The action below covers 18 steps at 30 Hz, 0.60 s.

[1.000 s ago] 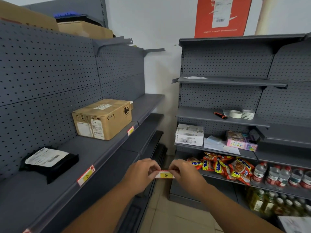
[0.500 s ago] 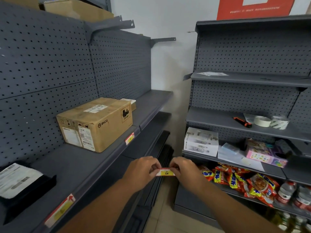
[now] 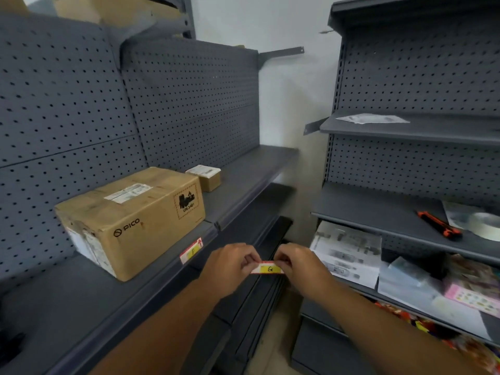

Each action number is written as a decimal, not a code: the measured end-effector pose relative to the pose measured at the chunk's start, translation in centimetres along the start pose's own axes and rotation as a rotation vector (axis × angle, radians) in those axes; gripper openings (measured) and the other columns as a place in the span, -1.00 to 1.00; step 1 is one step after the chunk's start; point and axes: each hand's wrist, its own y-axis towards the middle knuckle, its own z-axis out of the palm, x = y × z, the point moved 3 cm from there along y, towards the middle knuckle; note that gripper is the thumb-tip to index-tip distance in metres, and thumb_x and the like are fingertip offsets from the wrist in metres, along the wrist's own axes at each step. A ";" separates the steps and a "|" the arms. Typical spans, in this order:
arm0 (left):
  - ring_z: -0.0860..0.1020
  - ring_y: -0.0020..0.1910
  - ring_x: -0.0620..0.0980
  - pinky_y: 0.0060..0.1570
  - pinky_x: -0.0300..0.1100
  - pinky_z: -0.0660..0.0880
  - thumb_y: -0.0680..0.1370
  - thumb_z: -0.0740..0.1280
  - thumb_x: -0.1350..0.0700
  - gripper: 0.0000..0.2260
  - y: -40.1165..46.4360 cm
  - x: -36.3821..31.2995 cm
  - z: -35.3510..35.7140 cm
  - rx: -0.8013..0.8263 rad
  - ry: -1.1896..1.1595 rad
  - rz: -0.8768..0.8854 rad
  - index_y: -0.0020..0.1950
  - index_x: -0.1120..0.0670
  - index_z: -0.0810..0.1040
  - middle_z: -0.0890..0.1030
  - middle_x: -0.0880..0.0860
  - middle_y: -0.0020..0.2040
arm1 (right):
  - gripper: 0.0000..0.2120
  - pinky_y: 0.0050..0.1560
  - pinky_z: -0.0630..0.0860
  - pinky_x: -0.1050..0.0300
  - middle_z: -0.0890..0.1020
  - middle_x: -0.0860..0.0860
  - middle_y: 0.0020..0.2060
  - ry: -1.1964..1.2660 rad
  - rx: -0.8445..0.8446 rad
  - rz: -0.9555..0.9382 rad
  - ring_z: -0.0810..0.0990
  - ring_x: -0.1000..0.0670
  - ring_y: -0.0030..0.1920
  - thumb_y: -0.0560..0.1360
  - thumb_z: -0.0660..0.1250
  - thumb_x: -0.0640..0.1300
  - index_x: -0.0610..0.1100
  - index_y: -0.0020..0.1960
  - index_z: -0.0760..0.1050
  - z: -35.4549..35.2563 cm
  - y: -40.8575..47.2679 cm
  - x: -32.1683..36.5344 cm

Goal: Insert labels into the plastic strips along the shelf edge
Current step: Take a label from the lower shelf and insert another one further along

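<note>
A small label marked "G" (image 3: 267, 268) is held level in the air between both hands, in front of the left-hand shelving and clear of any shelf edge. Its left end is pinched by the left hand (image 3: 230, 266) and its right end by the right hand (image 3: 300, 267), so each grip is narrow and closed on the paper; this probably keeps the strip flat and taut so that it can be slid into a channel. A label marked "F" (image 3: 191, 250) is already seated in the plastic strip (image 3: 238, 209) along the shelf edge, just below a PICO cardboard box (image 3: 130, 220). The stretch of strip beyond it, towards the wall, is judged to be the likely place for the next label. A utility knife (image 3: 438, 226) is seen lying on the right-hand shelving.
</note>
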 end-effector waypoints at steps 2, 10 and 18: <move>0.55 -0.17 -0.30 -0.13 -0.36 0.53 0.52 0.45 0.02 -0.92 1.8 0.7 0.5 -0.002 0.010 -0.014 -0.02 -0.13 0.63 0.57 -0.24 -0.16 | -0.97 -0.09 0.54 0.17 0.57 0.07 -0.08 0.021 0.009 0.001 0.55 0.11 -0.11 0.57 0.38 -0.10 -0.05 -0.02 0.57 0.4 1.5 -1.3; 0.57 -0.17 -0.26 -0.16 -0.32 0.53 0.51 0.44 0.03 -0.93 9.8 5.4 2.9 -0.009 -0.006 -0.041 -0.04 -0.12 0.63 0.60 -0.21 -0.15 | -0.98 -0.09 0.57 0.11 0.57 0.05 -0.09 0.032 0.035 0.034 0.55 0.09 -0.13 0.58 0.38 -0.11 -0.05 -0.03 0.57 2.3 9.7 -6.0; 0.58 -0.16 -0.22 -0.19 -0.20 0.56 0.49 0.47 0.05 -0.91 17.8 11.7 4.1 -0.036 -0.069 -0.046 -0.05 -0.11 0.63 0.61 -0.19 -0.14 | -0.94 -0.10 0.55 0.14 0.56 0.10 -0.14 0.027 0.057 0.013 0.54 0.13 -0.16 0.57 0.37 -0.13 -0.01 -0.08 0.55 3.9 19.2 -9.4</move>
